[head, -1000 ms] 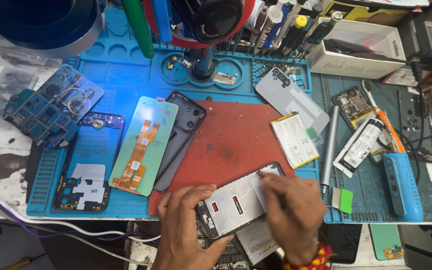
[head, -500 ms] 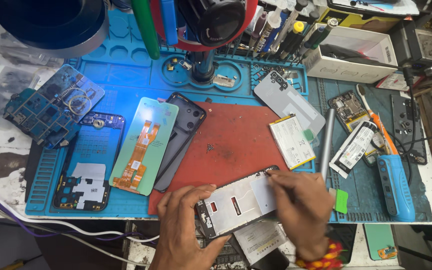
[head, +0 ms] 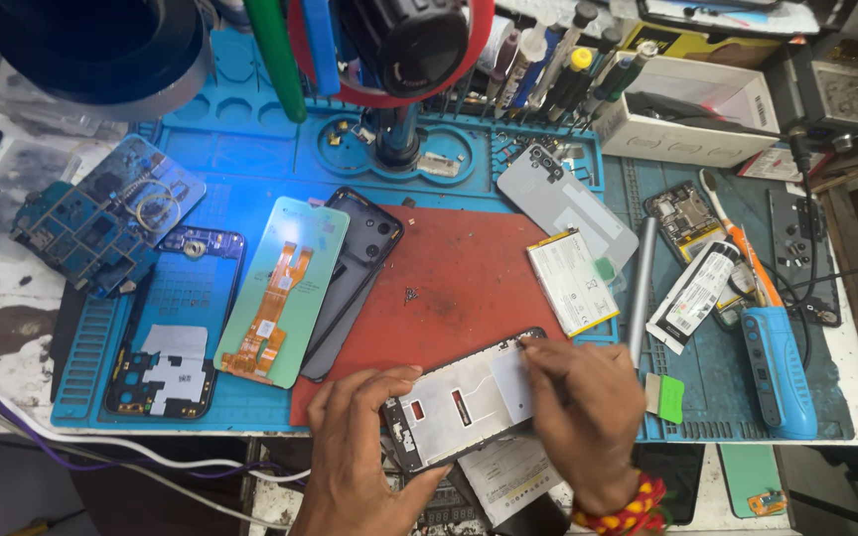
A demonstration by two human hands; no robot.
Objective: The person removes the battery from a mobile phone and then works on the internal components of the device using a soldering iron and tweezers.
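Note:
My left hand (head: 359, 452) grips the lower left end of a phone middle frame (head: 459, 407), a black-rimmed frame with a pale metal plate, held over the near edge of the red mat (head: 449, 288). My right hand (head: 583, 417) rests on the frame's right end, its fingertips pinched at the upper right corner. Whether a small tool sits between those fingers is hidden. A few tiny screws (head: 411, 294) lie on the mat above the frame.
On the blue work mat (head: 250, 159) lie a display panel with orange flex cable (head: 275, 293), a black back cover (head: 355, 278), a blue phone chassis (head: 176, 328), circuit boards (head: 101, 223), a battery (head: 573, 281), a grey back cover (head: 563, 203), a metal rod (head: 641, 288), a blue-handled tool (head: 777, 367).
The view has shifted slightly. My right hand's fingertips have stayed at the frame's upper right corner, and the frame sits about where it was.

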